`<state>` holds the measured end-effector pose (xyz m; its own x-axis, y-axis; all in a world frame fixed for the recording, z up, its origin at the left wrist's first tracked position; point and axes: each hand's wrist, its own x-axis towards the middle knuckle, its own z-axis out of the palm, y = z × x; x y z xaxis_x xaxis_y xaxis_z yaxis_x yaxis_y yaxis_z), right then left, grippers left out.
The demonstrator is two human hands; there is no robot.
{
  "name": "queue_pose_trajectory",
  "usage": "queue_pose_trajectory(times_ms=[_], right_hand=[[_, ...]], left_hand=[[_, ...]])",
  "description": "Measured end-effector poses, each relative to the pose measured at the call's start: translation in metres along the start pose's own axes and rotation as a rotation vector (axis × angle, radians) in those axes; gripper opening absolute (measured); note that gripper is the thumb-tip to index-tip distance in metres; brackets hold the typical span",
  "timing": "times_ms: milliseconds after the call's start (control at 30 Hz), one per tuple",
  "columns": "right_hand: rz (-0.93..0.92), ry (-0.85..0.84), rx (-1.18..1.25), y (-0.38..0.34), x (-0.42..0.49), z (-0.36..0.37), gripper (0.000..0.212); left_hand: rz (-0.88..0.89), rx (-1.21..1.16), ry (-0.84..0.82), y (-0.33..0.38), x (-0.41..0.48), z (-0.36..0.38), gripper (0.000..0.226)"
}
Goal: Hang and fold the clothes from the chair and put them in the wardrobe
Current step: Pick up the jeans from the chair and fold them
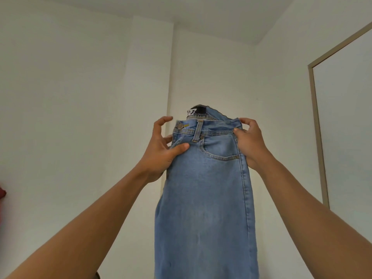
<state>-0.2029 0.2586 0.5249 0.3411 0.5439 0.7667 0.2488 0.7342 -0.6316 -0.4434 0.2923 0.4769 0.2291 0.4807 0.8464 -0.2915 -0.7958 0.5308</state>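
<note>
Holding a pair of light-blue denim jeans (205, 188) up at arm's length before a white wall, the person seems midway through folding them: the legs already hang doubled lengthwise, one over the other. The left hand (161, 150) pinches the fly side with thumb on the front, other fingers spread loose; the right hand (251, 143) has a closed grip on the waistband's far edge. Further folds and stowing remain; neither chair nor wardrobe is in view.

Both hands (161, 150) carry the jeans (205, 198) aloft, apparently folded lengthwise.
</note>
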Motion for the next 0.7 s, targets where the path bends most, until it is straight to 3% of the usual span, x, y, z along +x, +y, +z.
queue_pose_trajectory(times_ms=[67,100,200,367,600,700], right_hand=[[0.027,0.032,0.000,0.001,0.002,0.000,0.035],[0.034,0.043,0.010,0.001,0.003,0.000,0.036],[0.047,0.078,0.080,0.001,0.006,0.001,0.034],[0.029,0.142,0.142,0.003,0.010,-0.001,0.028],[-0.034,0.160,0.128,0.006,0.016,-0.010,0.022],[-0.070,0.011,0.260,0.005,0.010,-0.020,0.019]], left_hand=[[0.123,0.122,0.027,0.004,0.001,0.004,0.030],[0.169,0.222,0.041,0.005,0.003,0.006,0.026],[0.152,0.381,-0.005,0.012,0.007,0.011,0.033],[-0.010,0.343,-0.146,0.023,0.016,0.008,0.027],[0.020,0.214,-0.041,0.012,0.024,0.020,0.026],[0.056,0.186,0.040,0.011,0.034,0.029,0.029]])
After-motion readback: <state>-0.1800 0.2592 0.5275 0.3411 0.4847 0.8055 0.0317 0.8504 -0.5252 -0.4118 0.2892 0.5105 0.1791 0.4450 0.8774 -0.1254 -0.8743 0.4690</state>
